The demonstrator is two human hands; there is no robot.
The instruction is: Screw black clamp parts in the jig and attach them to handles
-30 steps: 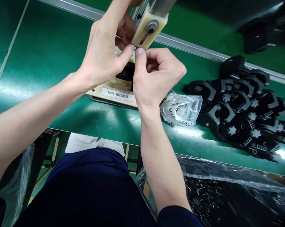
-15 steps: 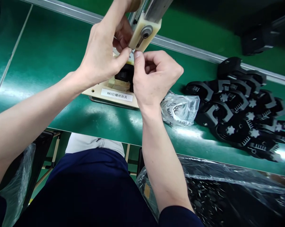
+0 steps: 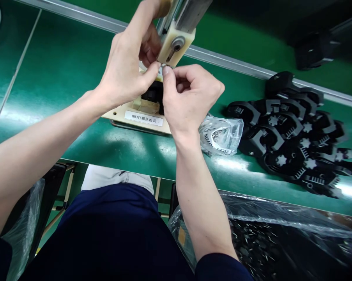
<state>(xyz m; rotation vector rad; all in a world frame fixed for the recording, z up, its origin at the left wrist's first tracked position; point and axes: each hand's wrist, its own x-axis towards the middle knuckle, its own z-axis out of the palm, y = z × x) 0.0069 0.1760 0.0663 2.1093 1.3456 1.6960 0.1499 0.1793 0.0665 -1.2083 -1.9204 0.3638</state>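
Observation:
Both hands meet over a cream fixture [image 3: 117, 113] with a white label [image 3: 143, 118]. My left hand [image 3: 129, 66] is at its left, thumb bent in and fingers curled behind, beside a cream block [image 3: 176, 45] on a metal upright. From the right, my right hand [image 3: 190, 97] pinches thumb and forefinger together just under that block, its other fingers curled. Whatever lies between the fingertips is too small and hidden to make out. Below the hands a black part [image 3: 152, 93] sits in the fixture, partly covered by my right hand.
Right of the fixture lies a clear plastic bag [image 3: 221, 136] of small pieces. Many black parts [image 3: 292, 132] are heaped farther right on the green table [image 3: 129, 150]. A plastic-lined box [image 3: 257, 242] of dark pieces stands below the table edge at the right.
The view has shifted slightly. Both hands keep nearly the same pose under the cream block, with the right fingertips a touch nearer the left thumb.

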